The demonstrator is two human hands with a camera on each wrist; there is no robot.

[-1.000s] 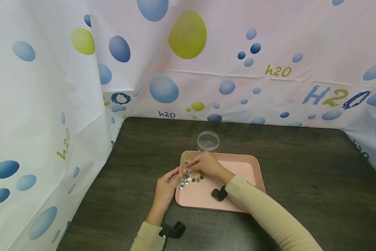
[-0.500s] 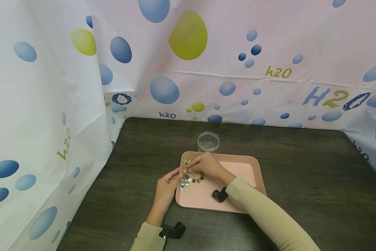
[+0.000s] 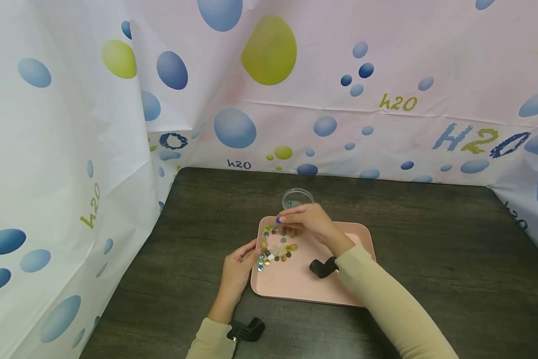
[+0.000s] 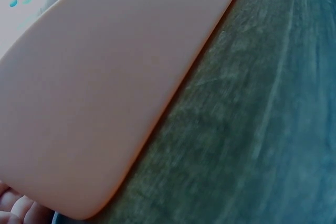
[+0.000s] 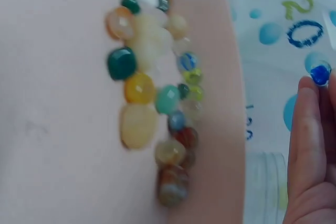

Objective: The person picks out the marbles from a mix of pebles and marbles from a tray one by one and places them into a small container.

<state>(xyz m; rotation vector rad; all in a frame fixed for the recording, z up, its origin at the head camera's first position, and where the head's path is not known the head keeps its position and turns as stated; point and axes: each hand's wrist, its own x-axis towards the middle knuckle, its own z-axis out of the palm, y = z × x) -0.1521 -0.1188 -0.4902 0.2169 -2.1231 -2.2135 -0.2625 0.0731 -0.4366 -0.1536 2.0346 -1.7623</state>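
My left hand grips the left rim of a pink tray; in the left wrist view its fingers show at the tray's edge. Over the tray's back left part, my right hand pinches a clear glass marble with a blue core at its fingertips. Below lie glass marbles and polished stones, gathered at the tray's left. Among them are a dark green stone, an amber stone, a pale yellow stone and a brown banded stone.
A round clear plastic container with a few marbles stands just behind the tray, partly hidden by my right hand. The dark wooden table reaches back to a white sheet with blue and green dots.
My right hand has risen from the stones and moved back and to the right, with the blue marble now visible at its fingertips. Stones beneath it are uncovered. My left hand stays in place.
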